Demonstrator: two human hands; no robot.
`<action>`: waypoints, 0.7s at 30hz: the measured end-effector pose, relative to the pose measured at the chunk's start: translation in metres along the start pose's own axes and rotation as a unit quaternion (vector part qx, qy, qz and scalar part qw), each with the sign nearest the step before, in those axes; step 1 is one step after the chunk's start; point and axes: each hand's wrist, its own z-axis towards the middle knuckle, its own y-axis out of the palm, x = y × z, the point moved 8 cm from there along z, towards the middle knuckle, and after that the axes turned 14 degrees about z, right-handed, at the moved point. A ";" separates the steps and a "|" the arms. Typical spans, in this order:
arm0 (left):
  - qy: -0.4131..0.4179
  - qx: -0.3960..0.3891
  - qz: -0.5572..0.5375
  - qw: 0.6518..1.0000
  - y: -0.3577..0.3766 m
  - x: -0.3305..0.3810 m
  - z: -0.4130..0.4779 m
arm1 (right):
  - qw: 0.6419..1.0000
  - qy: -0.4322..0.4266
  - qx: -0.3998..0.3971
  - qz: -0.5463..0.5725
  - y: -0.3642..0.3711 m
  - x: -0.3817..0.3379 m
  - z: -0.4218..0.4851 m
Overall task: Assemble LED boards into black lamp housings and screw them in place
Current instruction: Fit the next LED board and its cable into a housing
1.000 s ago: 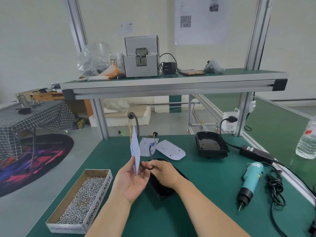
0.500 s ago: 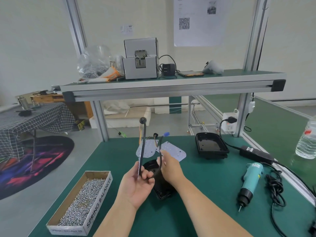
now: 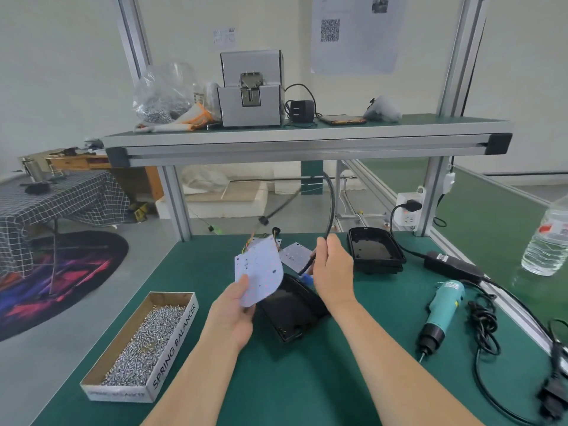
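LED board [image 3: 258,269] pinched in left hand [image 3: 230,318], right hand [image 3: 333,272] gripping black cable [image 3: 331,204], apparently above black housing [image 3: 292,315].

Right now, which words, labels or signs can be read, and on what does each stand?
"SPRING BALANCER": side of the cardboard screw box.
Wall sheet: a QR code; its text is too small.
Water bottle label: blurred.
Power adapter label: too small.

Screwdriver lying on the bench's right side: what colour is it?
The screwdriver is teal with a black nose; head view.
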 end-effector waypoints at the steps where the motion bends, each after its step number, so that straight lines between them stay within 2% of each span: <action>1: 0.000 0.016 0.020 1.000 -0.003 -0.004 0.002 | 1.000 -0.001 0.002 -0.006 -0.004 -0.003 0.001; 5: -0.043 0.030 0.067 0.996 -0.006 -0.023 0.012 | 1.000 0.004 0.017 0.009 -0.021 -0.011 0.000; 9: -0.062 0.028 0.112 0.991 -0.004 -0.028 0.018 | 0.998 -0.026 0.042 0.034 -0.034 -0.025 -0.004; 12: -0.074 0.002 0.124 0.990 0.003 -0.031 0.019 | 0.998 -0.027 0.044 0.048 -0.038 -0.028 -0.005; 16: -0.092 -0.003 0.098 0.991 0.002 -0.036 0.018 | 0.995 0.046 0.027 0.080 -0.038 -0.003 -0.009; 21: -0.114 -0.029 0.006 0.993 0.000 -0.040 0.012 | 0.969 0.152 0.076 0.182 -0.048 0.034 -0.019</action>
